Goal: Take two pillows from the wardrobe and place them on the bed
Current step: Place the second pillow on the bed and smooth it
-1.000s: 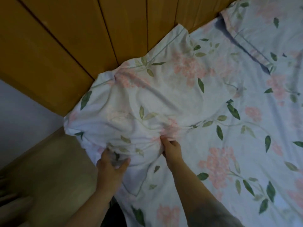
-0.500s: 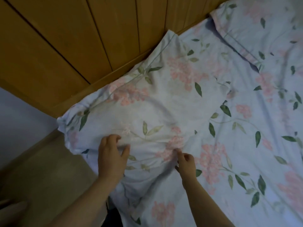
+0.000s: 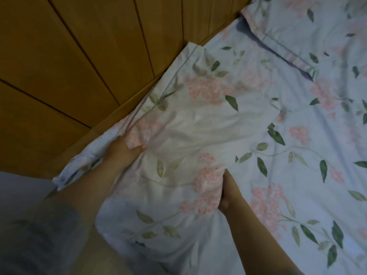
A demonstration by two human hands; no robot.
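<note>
Cotton in pale blue, printed with pink blossoms and green leaves, covered every soft surface in the head view. We recorded one pillow lying flat on the bed. Its long edge touched the wooden headboard, which ran across the frame from 8 o'clock to 1 o'clock.

1. We found the left hand at 9 o'clock of the pillow, on the end nearest the headboard. The thumb lay on top of the cover and the fingers passed under a fold of it, so the hand was clamped on the pillow's fabric. We judge that this hold served to draw that end square to the headboard.

2. We found the right hand at 4 o'clock of the pillow, on the edge facing the open mattress. Its fingers were curled into the pillow's side and bunched the cover, so this hand was also closed on the pillow. We judge that this hold steadied the free edge or pressed it toward 11 o'clock.

Relative to both grips, the pillow's body lay between the hands and extended from them toward 1 o'clock. One corner of the cover projected past the left hand toward 8 o'clock.

A second pillow rested at 1 o'clock of the frame, near the first but apart from it. We judge that both pillows were placed and only final alignment was outstanding.
</note>
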